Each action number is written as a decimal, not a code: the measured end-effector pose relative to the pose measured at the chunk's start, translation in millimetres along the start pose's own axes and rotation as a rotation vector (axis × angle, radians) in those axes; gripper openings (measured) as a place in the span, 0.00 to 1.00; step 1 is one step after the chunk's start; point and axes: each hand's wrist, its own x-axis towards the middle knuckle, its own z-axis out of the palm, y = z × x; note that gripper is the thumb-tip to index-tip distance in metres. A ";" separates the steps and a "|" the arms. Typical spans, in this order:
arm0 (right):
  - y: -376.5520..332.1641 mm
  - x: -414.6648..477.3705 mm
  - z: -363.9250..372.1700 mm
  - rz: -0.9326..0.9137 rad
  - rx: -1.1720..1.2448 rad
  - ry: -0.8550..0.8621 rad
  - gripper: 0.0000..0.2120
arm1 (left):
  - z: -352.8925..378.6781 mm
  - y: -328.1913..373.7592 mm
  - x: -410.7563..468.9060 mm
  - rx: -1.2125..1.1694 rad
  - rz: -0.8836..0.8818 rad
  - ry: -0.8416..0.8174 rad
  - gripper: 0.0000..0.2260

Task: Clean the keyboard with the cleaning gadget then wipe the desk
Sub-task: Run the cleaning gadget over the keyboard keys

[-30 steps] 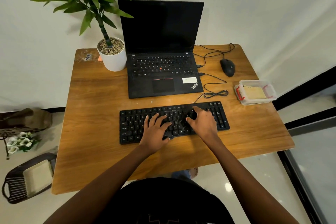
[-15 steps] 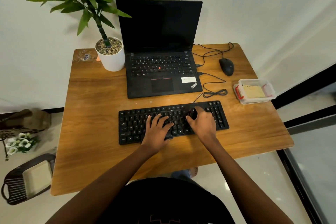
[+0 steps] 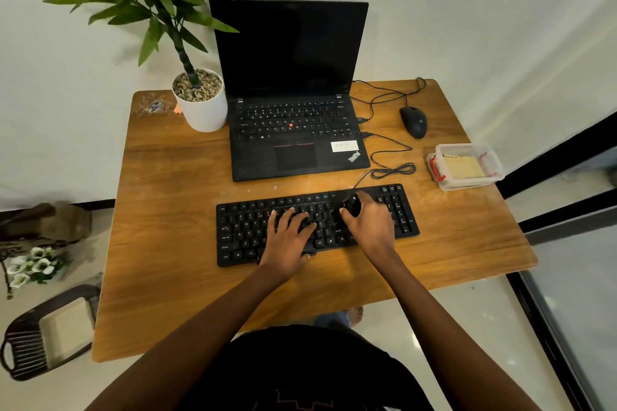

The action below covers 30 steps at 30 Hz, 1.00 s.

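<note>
Wooden desk [image 3: 167, 210] against a pale wall, with a black keyboard [image 3: 240, 237] near its front edge under both hands.

On the middle keys the left hand [image 3: 287, 240] lies flat, fingers straight and spread. Its partner, the right hand [image 3: 370, 227], curls round a small dark cleaning gadget [image 3: 354, 205] held down on the keys right of centre. Behind the keyboard stands an open laptop [image 3: 293, 83] with a dark screen, flanked by a potted plant [image 3: 200, 103] and a mouse [image 3: 414, 122]; a clear plastic box [image 3: 490, 160] with a yellowish cloth [image 3: 462, 167] sits at the right edge.
</note>
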 end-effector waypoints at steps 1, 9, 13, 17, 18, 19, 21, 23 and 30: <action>4.5 -6.0 0.6 -0.010 -0.008 -0.012 0.20 | -0.5 0.4 0.4 0.002 0.000 -0.003 0.29; 17.0 -32.0 -6.0 -0.037 0.007 -0.089 0.18 | -2.1 -1.4 2.2 0.001 0.005 -0.014 0.30; 4.2 -0.2 -9.1 0.005 0.050 0.055 0.18 | -4.9 -1.7 2.1 0.013 0.003 -0.016 0.30; -2.3 1.8 -1.0 -0.010 -0.005 0.015 0.21 | -4.6 -0.9 1.1 0.038 -0.002 -0.028 0.31; -0.8 -2.7 0.1 -0.010 -0.018 -0.005 0.22 | -4.4 -1.8 0.8 0.038 -0.008 -0.030 0.31; 2.4 -8.3 1.2 -0.008 -0.021 -0.025 0.22 | -4.2 -2.8 0.8 0.035 -0.013 -0.032 0.31; 9.3 -20.9 0.8 -0.020 -0.029 -0.067 0.23 | -2.8 -4.4 0.9 0.027 -0.020 -0.031 0.31; 13.8 -30.1 -2.1 -0.046 -0.040 -0.123 0.22 | -1.8 -4.5 0.2 0.018 -0.023 -0.030 0.31; -15.6 21.7 -9.6 -0.063 0.089 0.024 0.12 | -1.2 -12.9 -6.9 0.023 -0.041 -0.024 0.31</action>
